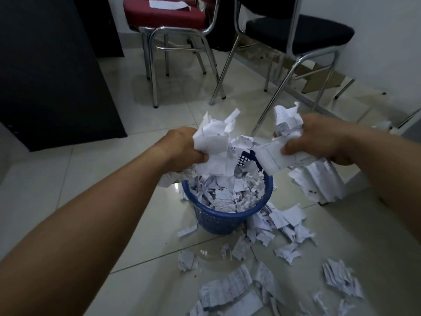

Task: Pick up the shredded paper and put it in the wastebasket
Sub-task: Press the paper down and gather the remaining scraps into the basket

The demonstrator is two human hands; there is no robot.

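shredded paper (214, 142) bunched in both fists above a blue wastebasket (218, 218) already heaped with scraps, left hand (184, 149) clamped on one wad, right hand (323, 140) clenched on another, more torn pieces (280, 224) strewn over the tiled floor (114, 201)

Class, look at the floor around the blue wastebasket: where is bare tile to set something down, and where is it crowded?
Bare tile lies left of the blue plastic lattice wastebasket, toward the black cabinet, and beyond it toward the chrome-legged chairs. Torn white paper scraps crowd the floor right of and nearer than the basket, which is itself nearly full.
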